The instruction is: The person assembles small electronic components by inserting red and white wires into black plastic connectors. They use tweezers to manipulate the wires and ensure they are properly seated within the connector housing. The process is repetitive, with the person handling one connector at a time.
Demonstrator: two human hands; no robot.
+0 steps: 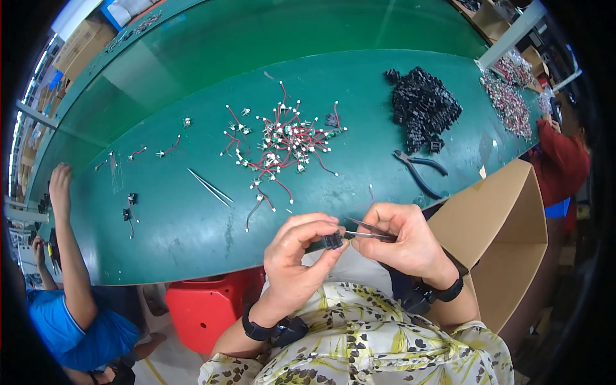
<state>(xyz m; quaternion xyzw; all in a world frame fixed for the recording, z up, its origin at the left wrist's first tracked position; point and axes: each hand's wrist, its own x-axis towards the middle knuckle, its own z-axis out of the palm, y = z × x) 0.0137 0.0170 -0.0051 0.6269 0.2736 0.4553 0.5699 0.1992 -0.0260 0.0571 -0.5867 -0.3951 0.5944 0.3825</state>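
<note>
Between the thumb and fingers of my left hand (296,253) is a small black plastic housing (332,240). My right hand (404,237) grips a pair of metal tweezers (369,231), whose tips point left at the housing. Whether the tips touch it I cannot tell. Both hands are close together over the table's near edge. Beyond them lies a loose heap of red-and-black wire leads with white connectors (289,138). A second pair of tweezers (210,186) rests on the green table (186,250), left of that heap.
Dark-handled pliers (423,172) lie below a pile of black housings (423,102). An open cardboard box (491,231) stands at the near right, a red stool (212,308) at the near left. Co-workers in blue (83,327) and red (558,157) sit at either side.
</note>
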